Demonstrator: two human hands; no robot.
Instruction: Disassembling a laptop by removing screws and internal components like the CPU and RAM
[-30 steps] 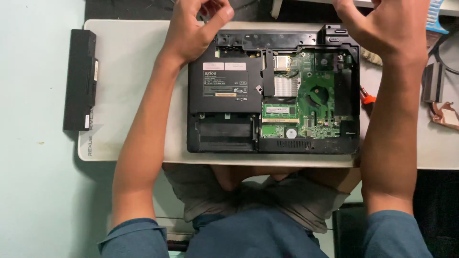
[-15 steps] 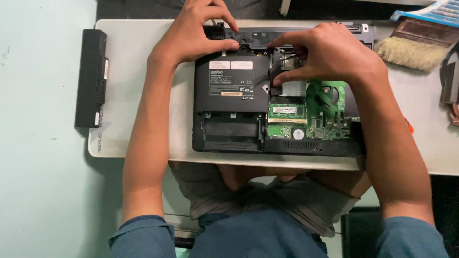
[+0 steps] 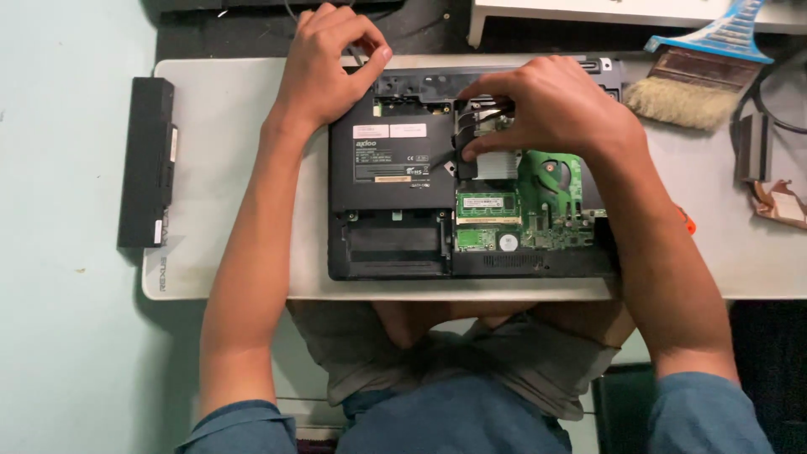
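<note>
An opened black laptop (image 3: 391,181) lies upside down on a low white table (image 3: 227,252), its green circuit board (image 3: 555,206) and memory module (image 3: 486,204) bared. My left hand (image 3: 328,63) rests curled on the laptop's far left corner, thumb pressed on the back edge. My right hand (image 3: 546,105) sits over the middle of the board, fingers pinching a silver metal heatsink part (image 3: 494,164) near the fan area. What the fingertips grip beneath is partly hidden.
A long black battery pack (image 3: 147,160) lies at the table's left edge. A wide paintbrush (image 3: 693,80) with a blue handle lies at the far right, with a small grey connector box (image 3: 754,147) and cable beside it. My knees are under the table's near edge.
The right hand came down from the far right corner onto the board's middle and closed on the silver part. The left hand stayed at the far left corner.
</note>
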